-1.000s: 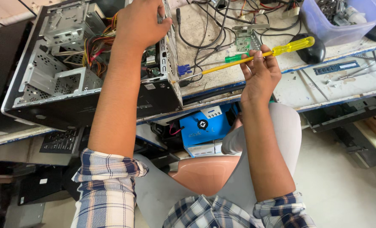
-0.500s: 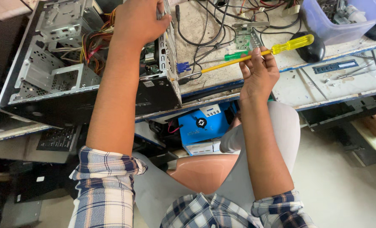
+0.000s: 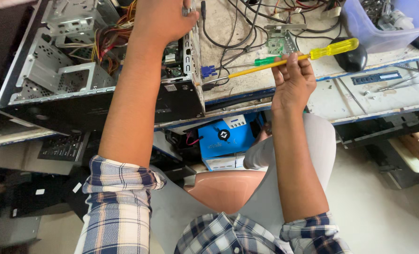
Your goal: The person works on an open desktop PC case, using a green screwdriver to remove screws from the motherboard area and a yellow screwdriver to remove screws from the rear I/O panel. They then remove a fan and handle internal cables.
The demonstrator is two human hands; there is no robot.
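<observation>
While left hand [image 3: 165, 19] grips open computer case [image 3: 101, 70] on counter [image 3: 360, 94], right hand [image 3: 292, 82] pinches yellow screwdriver [image 3: 285, 61].

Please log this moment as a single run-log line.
left hand: gripping rear edge of open computer case | right hand: holding yellow screwdriver, tip toward case | nearby: black mouse, workbench
</observation>
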